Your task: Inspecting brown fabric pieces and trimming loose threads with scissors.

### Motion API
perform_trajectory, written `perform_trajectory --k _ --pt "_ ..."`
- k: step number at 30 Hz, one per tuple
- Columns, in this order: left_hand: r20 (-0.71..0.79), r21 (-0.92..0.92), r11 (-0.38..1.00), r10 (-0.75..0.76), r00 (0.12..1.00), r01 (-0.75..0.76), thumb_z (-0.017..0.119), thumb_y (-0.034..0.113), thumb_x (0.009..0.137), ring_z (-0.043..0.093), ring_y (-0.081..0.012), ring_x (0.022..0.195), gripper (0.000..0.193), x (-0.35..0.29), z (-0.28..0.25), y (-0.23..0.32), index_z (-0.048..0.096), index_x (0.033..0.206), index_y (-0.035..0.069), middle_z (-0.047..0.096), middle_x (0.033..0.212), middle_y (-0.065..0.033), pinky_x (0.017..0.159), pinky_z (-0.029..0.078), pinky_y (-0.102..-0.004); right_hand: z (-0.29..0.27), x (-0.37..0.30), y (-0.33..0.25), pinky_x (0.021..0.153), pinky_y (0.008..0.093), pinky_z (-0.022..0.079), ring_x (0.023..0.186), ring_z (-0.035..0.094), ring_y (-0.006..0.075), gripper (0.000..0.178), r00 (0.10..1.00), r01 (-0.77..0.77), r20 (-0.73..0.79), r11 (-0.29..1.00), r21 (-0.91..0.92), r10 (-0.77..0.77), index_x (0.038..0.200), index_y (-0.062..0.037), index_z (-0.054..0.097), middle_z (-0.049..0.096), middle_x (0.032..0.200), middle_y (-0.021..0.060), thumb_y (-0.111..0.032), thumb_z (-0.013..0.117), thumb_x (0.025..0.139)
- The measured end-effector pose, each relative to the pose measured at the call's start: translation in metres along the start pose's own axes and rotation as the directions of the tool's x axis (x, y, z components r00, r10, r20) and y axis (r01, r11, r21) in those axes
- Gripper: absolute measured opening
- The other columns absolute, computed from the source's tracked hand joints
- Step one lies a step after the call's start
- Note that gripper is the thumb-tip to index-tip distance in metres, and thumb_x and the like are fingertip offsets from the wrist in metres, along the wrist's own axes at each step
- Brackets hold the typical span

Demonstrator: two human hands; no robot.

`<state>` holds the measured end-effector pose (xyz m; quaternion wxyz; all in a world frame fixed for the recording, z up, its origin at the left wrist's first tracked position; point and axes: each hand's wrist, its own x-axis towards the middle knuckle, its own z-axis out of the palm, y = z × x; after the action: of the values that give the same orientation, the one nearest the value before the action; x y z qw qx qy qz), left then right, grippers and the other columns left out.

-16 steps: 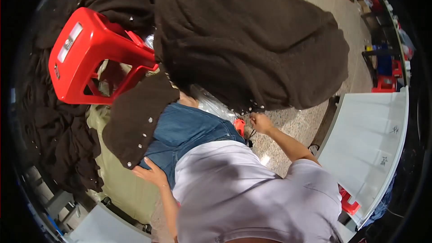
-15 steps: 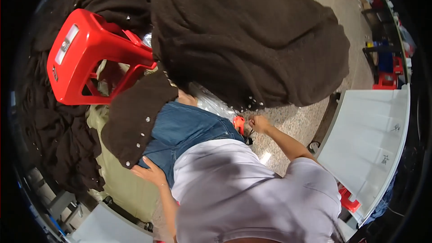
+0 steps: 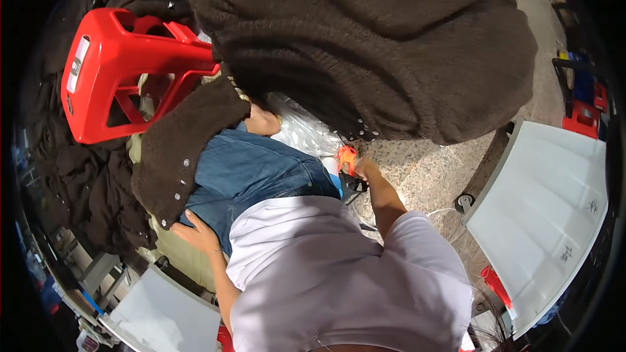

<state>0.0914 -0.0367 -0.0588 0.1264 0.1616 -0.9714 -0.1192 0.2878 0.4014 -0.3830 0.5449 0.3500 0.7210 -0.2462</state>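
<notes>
A dark brown fleecy piece of cloth (image 3: 171, 137) with shiny round studs lies across my lap, over blue denim. My left hand (image 3: 199, 233) rests flat at its lower edge, fingers spread, touching the cloth and the denim. Down by my right side, my right hand (image 3: 366, 169) has its fingers curled in, against an orange plastic thing (image 3: 347, 155) whose kind I cannot make out. Whatever lies in those fingers is hidden. A black strap-like item (image 3: 352, 186) hangs just below that hand.
A tipped red plastic stool (image 3: 98, 85) stands at the left among brown cloth heaps. Large brown fleece (image 3: 378, 45) spreads ahead, with clear plastic (image 3: 303, 127) under its edge. White tables (image 3: 541, 215) flank me at right and lower left. Thin cables cross the speckled floor (image 3: 417, 179).
The view has shifted, and my body has leaned a little. My right hand has moved in closer to the orange thing. My left hand keeps its place at the cloth's edge.
</notes>
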Motion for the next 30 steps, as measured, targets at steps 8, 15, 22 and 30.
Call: perform_trajectory --k 8,15,22,30 --pt "-0.033 0.043 0.998 0.051 0.998 -0.049 0.051 0.036 0.101 0.039 -0.0426 0.13 0.065 0.007 -0.001 -0.021 0.035 0.139 -0.014 0.039 0.141 -0.0332 0.11 0.029 -0.0453 0.011 -0.029 -0.06 0.097 0.0413 0.051 0.12 0.059 0.0305 0.059 0.96 -0.161 -0.165 0.928 0.335 0.226 0.123 -0.0093 0.063 0.062 0.127 0.0153 -0.048 0.071 0.08" --pt "-0.057 0.031 0.998 0.054 0.997 -0.052 0.051 0.039 0.1 0.047 -0.042 0.111 0.056 0.013 0.0 -0.039 0.045 0.12 -0.013 0.049 0.12 -0.0334 0.1 0.035 -0.0433 0.008 -0.045 -0.047 0.09 0.0445 0.053 0.108 0.064 0.0352 0.051 0.94 0.04 -0.339 0.97 0.241 0.045 0.12 -0.0124 0.064 0.066 0.115 0.0196 -0.037 0.072 0.077" --pt "-0.031 -0.02 1.0 -0.001 1.0 0.0 0.051 0.042 0.1 0.043 -0.0431 0.12 0.064 0.009 0.0 -0.003 0.042 0.127 -0.015 0.046 0.128 -0.0327 0.104 0.032 -0.046 -0.039 -0.111 0.0 0.078 0.0467 0.051 0.092 0.063 0.0431 0.033 0.715 0.593 -0.628 0.742 0.312 -0.307 0.108 -0.0086 0.061 0.067 0.102 0.0201 -0.03 0.067 0.083" --pt "-0.06 -0.132 0.991 -0.002 0.998 -0.006 0.054 0.041 0.098 0.045 -0.0429 0.115 0.061 0.011 0.002 0.006 0.044 0.126 -0.013 0.048 0.121 -0.0308 0.1 0.034 -0.0492 -0.24 -0.304 -0.119 0.072 0.0321 0.048 0.08 0.061 0.0215 0.034 0.046 0.979 -0.743 0.178 -0.1 -0.668 0.106 0.0 0.066 0.064 0.091 0.0112 -0.009 0.08 0.076"
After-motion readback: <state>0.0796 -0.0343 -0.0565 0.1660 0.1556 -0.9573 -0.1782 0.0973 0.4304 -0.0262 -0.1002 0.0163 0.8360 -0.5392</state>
